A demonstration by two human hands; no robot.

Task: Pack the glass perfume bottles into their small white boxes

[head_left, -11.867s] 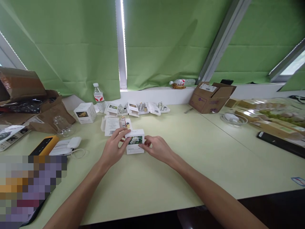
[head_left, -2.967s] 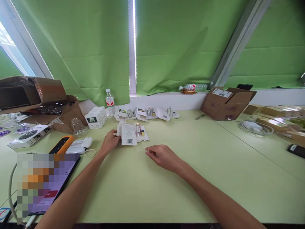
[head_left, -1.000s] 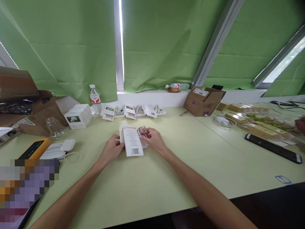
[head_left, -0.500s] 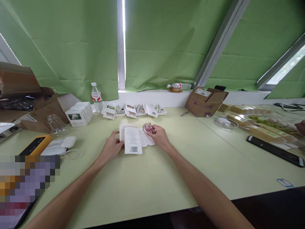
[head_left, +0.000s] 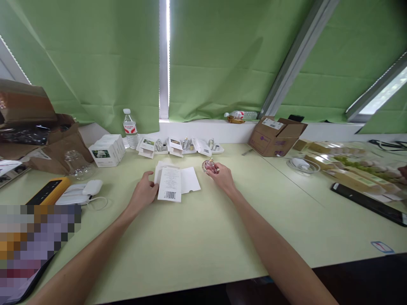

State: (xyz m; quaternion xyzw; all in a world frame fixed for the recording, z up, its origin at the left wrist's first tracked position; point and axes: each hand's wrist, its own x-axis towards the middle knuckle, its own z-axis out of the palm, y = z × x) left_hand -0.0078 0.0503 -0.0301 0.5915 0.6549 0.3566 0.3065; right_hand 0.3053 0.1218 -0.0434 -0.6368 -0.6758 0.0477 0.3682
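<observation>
A flattened white carton (head_left: pixel 173 182) with a barcode lies open on the pale green table (head_left: pixel 197 237). My left hand (head_left: pixel 144 192) rests at the carton's left edge, fingers curled onto it. To the right of the carton, my right hand (head_left: pixel 222 174) is closed on a small round pinkish glass bottle (head_left: pixel 210 166) with a gold top, held just above the table.
Along the back stand a stack of white boxes (head_left: pixel 106 150), a water bottle (head_left: pixel 129 129) and a row of opened cartons with small bottles (head_left: pixel 181 146). A brown cardboard box (head_left: pixel 275 133) is at the right, a glass jar (head_left: pixel 76 164) and a yellow device (head_left: pixel 47 191) at the left.
My right hand has carried the small bottle off the carton, to the right and away from me. My left hand stays at the carton's left edge.
</observation>
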